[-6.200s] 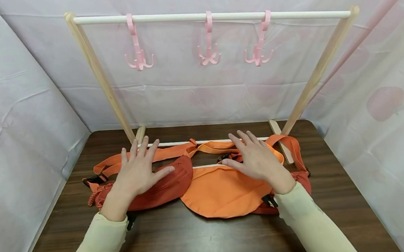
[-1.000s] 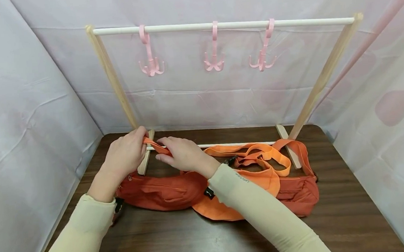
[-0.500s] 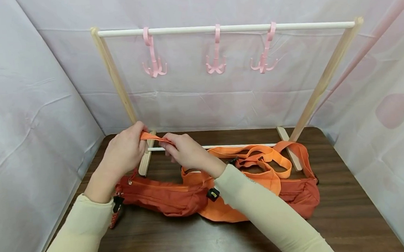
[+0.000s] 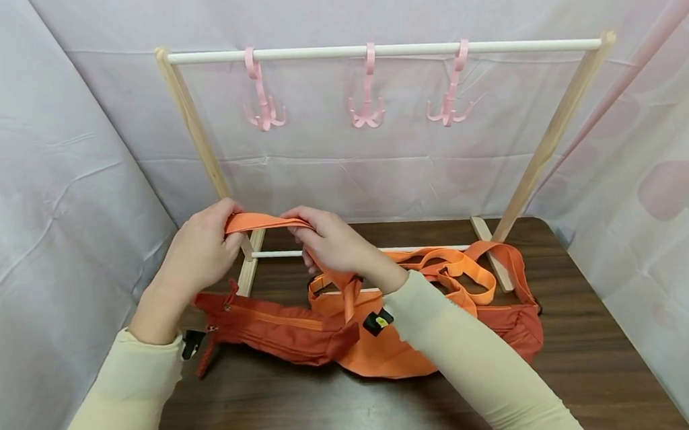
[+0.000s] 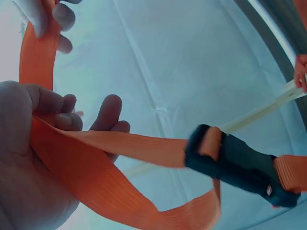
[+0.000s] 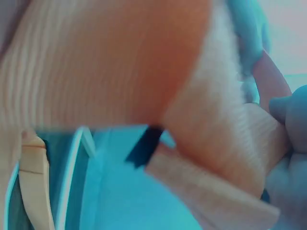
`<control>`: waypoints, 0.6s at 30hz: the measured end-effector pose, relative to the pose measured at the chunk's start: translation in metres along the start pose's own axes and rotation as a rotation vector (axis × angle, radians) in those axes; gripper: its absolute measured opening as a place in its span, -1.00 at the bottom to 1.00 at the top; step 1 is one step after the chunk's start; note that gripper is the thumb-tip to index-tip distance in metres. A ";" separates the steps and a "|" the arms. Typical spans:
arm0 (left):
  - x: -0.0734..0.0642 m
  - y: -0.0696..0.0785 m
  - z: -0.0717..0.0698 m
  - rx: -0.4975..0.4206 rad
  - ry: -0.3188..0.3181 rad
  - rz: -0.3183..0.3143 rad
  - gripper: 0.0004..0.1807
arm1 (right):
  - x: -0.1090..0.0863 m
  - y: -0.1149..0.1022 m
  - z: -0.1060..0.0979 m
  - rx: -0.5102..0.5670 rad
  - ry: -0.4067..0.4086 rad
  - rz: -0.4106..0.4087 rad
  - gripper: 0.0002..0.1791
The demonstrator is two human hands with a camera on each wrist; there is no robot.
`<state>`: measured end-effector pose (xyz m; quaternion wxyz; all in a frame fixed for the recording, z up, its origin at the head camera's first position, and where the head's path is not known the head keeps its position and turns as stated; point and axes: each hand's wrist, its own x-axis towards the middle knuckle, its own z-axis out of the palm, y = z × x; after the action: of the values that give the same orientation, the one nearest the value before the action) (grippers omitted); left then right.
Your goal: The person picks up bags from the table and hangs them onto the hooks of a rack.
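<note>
A rust-red waist bag (image 4: pixel 275 332) hangs tilted from its orange strap (image 4: pixel 263 221), near the table's left side. My left hand (image 4: pixel 195 250) grips the strap's left part, and my right hand (image 4: pixel 337 242) grips it a short way to the right. In the left wrist view, a black buckle (image 5: pixel 235 160) joins strap ends beside the left fingers. Blurred strap webbing (image 6: pixel 105 62) fills much of the right wrist view. Behind my right forearm lie an orange waist bag (image 4: pixel 386 357) and another rust-red waist bag (image 4: pixel 519 329), both partly hidden.
A wooden rack with a white top rail (image 4: pixel 307 54) stands at the back of the brown table (image 4: pixel 360 419). Pink hooks hang from it at left (image 4: pixel 264 106), middle (image 4: pixel 367 98) and right (image 4: pixel 449 95). White cloth walls (image 4: pixel 330 182) surround the table.
Long ago both hands were spread over the bags. In the last second, both hands have risen with the strap and moved a little apart; the left waist bag has tilted.
</note>
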<state>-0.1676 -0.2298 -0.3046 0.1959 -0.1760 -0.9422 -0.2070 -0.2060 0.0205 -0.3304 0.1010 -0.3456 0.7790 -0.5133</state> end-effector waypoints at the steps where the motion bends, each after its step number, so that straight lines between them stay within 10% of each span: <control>1: 0.000 0.001 -0.001 -0.002 0.004 0.000 -0.80 | -0.001 -0.002 -0.003 0.009 -0.002 -0.002 -0.64; 18: 0.001 0.008 -0.020 -0.081 0.024 0.029 -0.81 | -0.008 -0.022 -0.041 -0.105 -0.033 -0.087 -0.57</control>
<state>-0.1595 -0.2318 -0.2841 0.2029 -0.1947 -0.9281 -0.2441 -0.2115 0.0506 -0.2945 0.0735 -0.3924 0.7874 -0.4698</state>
